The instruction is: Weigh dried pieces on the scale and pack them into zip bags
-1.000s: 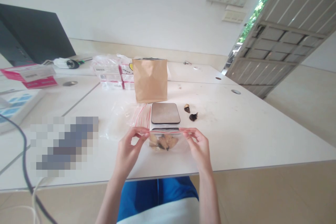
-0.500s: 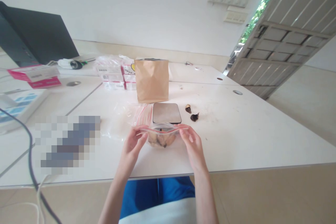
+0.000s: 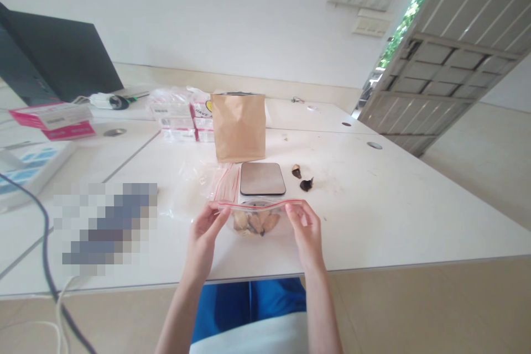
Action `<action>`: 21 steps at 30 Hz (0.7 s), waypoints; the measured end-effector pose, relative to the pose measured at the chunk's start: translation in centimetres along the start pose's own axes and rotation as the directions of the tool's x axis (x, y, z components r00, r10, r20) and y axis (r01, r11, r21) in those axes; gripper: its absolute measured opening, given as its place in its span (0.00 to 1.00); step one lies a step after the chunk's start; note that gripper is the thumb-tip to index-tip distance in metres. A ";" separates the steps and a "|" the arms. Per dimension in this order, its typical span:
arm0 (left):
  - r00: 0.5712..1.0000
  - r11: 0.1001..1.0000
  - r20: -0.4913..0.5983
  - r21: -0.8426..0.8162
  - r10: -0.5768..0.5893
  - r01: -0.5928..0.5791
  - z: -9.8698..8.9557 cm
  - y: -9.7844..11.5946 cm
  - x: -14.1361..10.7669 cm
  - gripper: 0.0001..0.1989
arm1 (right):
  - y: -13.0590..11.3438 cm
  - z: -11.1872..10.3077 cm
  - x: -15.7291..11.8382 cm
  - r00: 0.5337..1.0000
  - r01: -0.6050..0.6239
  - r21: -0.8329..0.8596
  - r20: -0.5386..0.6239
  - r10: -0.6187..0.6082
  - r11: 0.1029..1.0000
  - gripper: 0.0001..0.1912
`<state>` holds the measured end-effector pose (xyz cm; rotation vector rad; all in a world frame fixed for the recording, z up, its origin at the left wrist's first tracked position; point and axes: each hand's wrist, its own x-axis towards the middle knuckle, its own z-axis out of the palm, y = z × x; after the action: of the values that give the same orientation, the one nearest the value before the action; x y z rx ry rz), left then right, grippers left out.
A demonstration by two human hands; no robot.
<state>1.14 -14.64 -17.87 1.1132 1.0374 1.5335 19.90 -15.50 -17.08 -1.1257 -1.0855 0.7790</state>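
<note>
The left hand (image 3: 203, 232) and right hand (image 3: 307, 232) hold a clear bag (image 3: 265, 207) by its mouth, near the middle of the table's (image 3: 373, 215) near edge and just in front of the scale (image 3: 263, 178). At each end of the red strip the fingers pinch thumb to forefinger, with film between. The step in hand appears to be working that mouth; it should go best with both ends level and the strip drawn straight, since it bows slightly. Pressure is best applied evenly along it, the tan pieces (image 3: 255, 221) lying low, clear of the strip. Whether the mouth is pressed together cannot be told.
</note>
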 end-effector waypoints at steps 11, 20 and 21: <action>0.999 0.990 -0.021 -0.138 -0.036 0.033 0.4 0.6 -0.4 0.10 | 0.4 0.6 -0.4 0.995 0.020 0.009 -0.099 -0.019 1.000 0.12; 0.988 0.997 -0.153 -0.068 0.015 -0.026 1.1 0.4 -0.9 0.12 | 0.2 0.2 -0.5 0.997 0.044 0.048 0.063 -0.047 0.998 0.14; 0.984 0.999 -0.176 -0.035 0.031 -0.038 1.3 0.6 -1.0 0.12 | 0.2 0.1 -0.5 0.994 0.050 0.050 0.093 -0.054 0.997 0.13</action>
<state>2.42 -15.59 -17.14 0.9879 1.1069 1.6961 19.66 -15.87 -17.39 -1.0246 -1.1649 0.8200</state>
